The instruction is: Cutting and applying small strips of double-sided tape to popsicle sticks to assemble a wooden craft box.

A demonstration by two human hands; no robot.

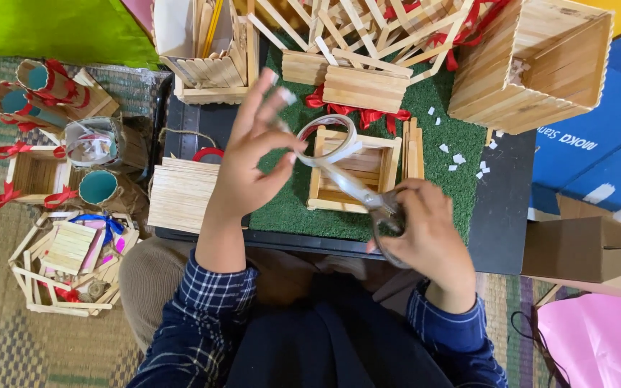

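Left hand (253, 162) pinches tape roll (327, 140), apparently double-sided; right hand (425, 230) grips scissors (357, 190) over stick box (353, 172).

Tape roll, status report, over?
Left hand pinching tape roll. Right hand working scissors at the strip. Stick frame directly beneath.

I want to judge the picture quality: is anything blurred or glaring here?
Head view: the left hand fingertips and the tape roll are motion-blurred; the scissors in the right hand are slightly soft; the wooden stick boxes look sharp; lighting is even, with no strong glare.
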